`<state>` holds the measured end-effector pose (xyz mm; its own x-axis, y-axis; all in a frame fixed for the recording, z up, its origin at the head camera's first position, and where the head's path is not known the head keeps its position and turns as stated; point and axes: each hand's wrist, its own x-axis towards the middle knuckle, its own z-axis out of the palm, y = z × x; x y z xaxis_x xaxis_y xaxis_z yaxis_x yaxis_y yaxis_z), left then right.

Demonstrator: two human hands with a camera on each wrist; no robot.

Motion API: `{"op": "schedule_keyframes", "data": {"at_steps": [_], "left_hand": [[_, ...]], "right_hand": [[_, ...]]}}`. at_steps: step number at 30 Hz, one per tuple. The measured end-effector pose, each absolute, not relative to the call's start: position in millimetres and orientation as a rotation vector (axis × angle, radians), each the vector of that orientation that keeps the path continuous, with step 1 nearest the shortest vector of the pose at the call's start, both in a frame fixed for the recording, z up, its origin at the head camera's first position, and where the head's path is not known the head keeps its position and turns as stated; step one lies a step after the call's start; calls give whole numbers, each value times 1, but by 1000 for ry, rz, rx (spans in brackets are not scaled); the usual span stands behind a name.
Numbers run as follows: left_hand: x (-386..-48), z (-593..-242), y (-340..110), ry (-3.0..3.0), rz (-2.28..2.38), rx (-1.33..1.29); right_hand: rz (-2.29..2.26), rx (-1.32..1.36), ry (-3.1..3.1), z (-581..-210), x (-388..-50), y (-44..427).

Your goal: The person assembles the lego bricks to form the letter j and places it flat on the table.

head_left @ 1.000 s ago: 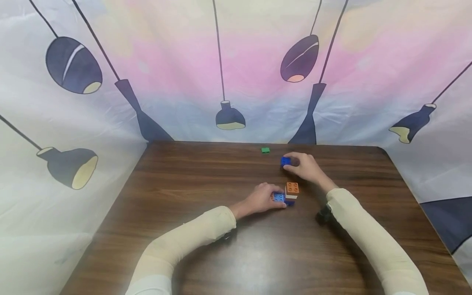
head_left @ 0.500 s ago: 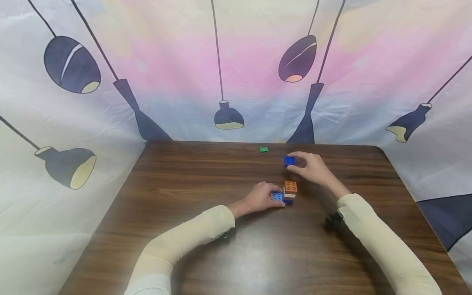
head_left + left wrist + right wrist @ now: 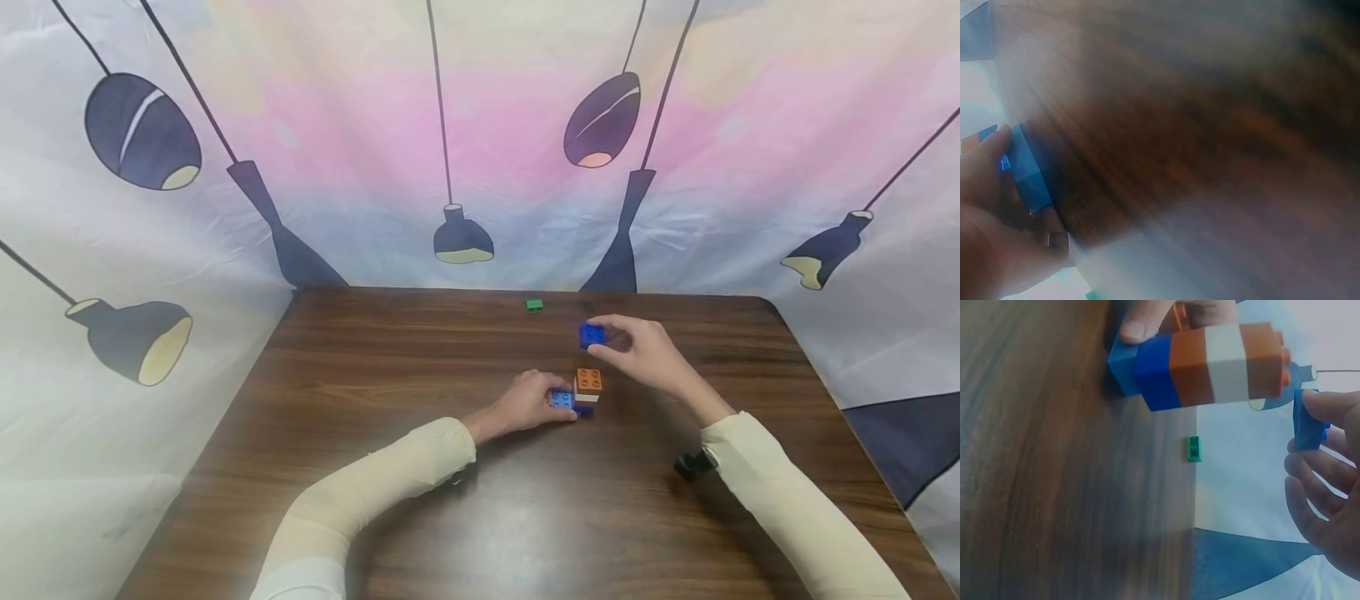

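My left hand [image 3: 528,402] grips a light blue toy building brick [image 3: 562,400] low on the table. Beside that brick stands a tower of bricks [image 3: 1210,367]; the right wrist view shows it as dark blue at the base, then orange, white and orange on top. Between thumb and fingers, my right hand [image 3: 647,353] pinches a dark blue brick [image 3: 592,335]. It is held in the air apart from the tower, behind it in the head view. Some orange shows under the left fingers, mostly hidden.
A small green brick [image 3: 534,306] lies near the far edge of the brown wooden table [image 3: 390,350]. Behind the table hangs a cloth backdrop [image 3: 360,167] printed with lamps.
My right hand has lifted the dark blue brick and brought it slightly right and nearer to the tower. The left hand stays on the light blue brick; the tower looks straighter.
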<state>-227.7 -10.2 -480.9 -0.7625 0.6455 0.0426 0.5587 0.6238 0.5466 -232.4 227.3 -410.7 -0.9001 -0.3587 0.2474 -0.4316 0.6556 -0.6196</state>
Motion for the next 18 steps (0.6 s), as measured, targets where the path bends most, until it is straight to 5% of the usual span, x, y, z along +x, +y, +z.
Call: {"op": "schedule_keyframes", "data": {"at_steps": [18], "left_hand": [[-228,-483,-10,2683,843,1025]], "right_hand": [[1043,743,-2734,-408,-195,227]]}}
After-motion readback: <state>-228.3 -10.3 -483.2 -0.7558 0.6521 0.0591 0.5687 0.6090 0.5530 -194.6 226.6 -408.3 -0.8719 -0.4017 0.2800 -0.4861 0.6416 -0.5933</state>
